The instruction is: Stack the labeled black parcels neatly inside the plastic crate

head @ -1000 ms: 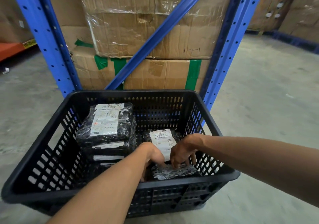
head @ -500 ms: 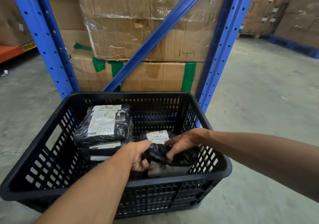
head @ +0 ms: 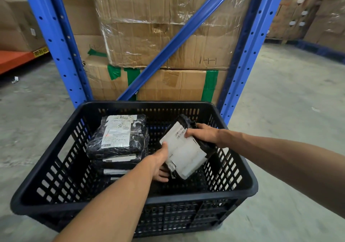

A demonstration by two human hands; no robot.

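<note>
One head-worn camera looks forward and down, close over the crate (head: 130,203) beneath.

Inside the crate (head: 248,186), the parcel stack (head: 117,144) fills the back left corner; the right half and near left corner are free.

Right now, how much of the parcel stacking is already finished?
Done: a neat stack of parcels stands in the crate, left side. In hand: left hand and right hand hold one tilted parcel above the right side. Left: laying it flat.

"00-01-02" on yellow shelf tag (head: 40,52)
</note>
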